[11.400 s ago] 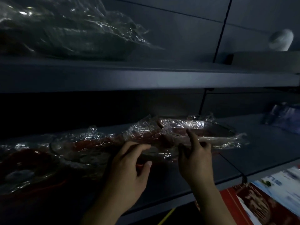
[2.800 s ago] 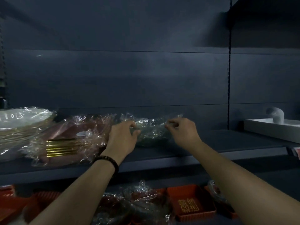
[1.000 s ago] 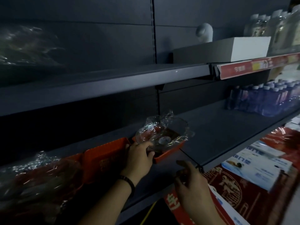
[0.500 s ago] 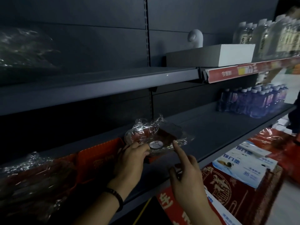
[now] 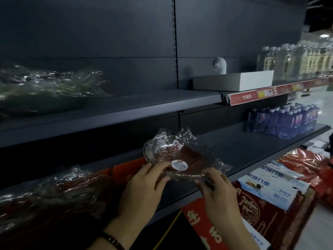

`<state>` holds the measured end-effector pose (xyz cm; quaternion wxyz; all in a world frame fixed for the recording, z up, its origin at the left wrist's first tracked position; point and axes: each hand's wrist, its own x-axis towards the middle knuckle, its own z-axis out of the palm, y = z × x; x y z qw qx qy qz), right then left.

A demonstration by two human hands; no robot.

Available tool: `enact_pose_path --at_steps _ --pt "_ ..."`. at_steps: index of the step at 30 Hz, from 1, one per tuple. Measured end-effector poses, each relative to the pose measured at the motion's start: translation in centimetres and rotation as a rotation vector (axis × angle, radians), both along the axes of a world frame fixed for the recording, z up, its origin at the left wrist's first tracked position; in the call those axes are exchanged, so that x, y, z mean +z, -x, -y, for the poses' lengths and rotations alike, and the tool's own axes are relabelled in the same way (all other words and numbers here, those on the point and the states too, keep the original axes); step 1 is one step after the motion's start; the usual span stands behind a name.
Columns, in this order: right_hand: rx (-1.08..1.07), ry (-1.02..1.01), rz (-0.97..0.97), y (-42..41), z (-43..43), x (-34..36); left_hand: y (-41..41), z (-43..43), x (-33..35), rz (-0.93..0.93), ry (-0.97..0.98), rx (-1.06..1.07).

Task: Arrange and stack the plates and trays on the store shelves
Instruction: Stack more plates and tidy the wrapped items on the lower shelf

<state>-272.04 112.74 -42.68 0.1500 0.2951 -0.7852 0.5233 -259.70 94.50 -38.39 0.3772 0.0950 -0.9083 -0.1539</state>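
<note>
Head view, progress: judged partway; wrapped stacks already sat on both shelf levels, one plate was in hand and not yet let go, so placing + squaring up were left
L hand: left hand (image 5: 144, 183) gripped the near-left rim of the wrapped glass plate (image 5: 180, 156), thumb on top, fingers curled; beaded bracelet (image 5: 112, 239) on the wrist
R hand: right hand (image 5: 216, 193) pinched the near-right rim of the same plate, fingers curled round the edge
Plate location: between both hands, just beyond the fingertips, over the front of the lower shelf (image 5: 243, 147); couldn't tell if it rested there or was held just above
Plate contents: nothing in it; clear film bunched at the far side, round white sticker (image 5: 179, 164) just beyond the L thumb; red showed through the glass, prob a tray beneath, not sure
Orange tray: orange tray (image 5: 128, 166) just left of L hand, only its edge showed, contents hidden
Red stack: wrapped red stack (image 5: 54, 192) well left of L hand, same level, count unreadable
Upper level: upper shelf (image 5: 153, 107) above both hands; wrapped greenish plates (image 5: 45, 91) up + far left of L hand, blurred
Right of R hand: white box (image 5: 252, 82) up high; water bottles (image 5: 281, 121) well right on the lower level
Below R hand: red printed packs (image 5: 255, 210) under the shelf edge
Left to do: my guess, seat this plate on its pile + align w/ neighbours; other loose stock not seen
</note>
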Motion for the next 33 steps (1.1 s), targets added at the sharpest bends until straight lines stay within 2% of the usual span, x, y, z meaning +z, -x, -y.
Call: enact_pose_path --at_steps 8,18,23,29,33 --pt "0.067 0.009 -0.031 -6.4 -1.9 4.4 -8.9 -1.6 2.8 0.004 -0.166 0.077" --pt "0.316 0.045 -0.06 -14.3 -2.8 10.1 -19.1 -4.5 5.6 -0.194 -0.259 0.107" --pt "0.409 0.034 -0.104 -18.4 -3.5 13.0 -23.7 -5.9 7.8 -0.3 -0.205 0.161" --pt "0.49 0.069 -0.12 -22.7 -4.3 16.9 -28.6 -8.3 12.0 -0.269 -0.258 0.216" --pt "0.557 0.139 -0.119 -24.7 -4.7 19.4 -31.0 -8.9 14.9 -0.3 -0.17 0.253"
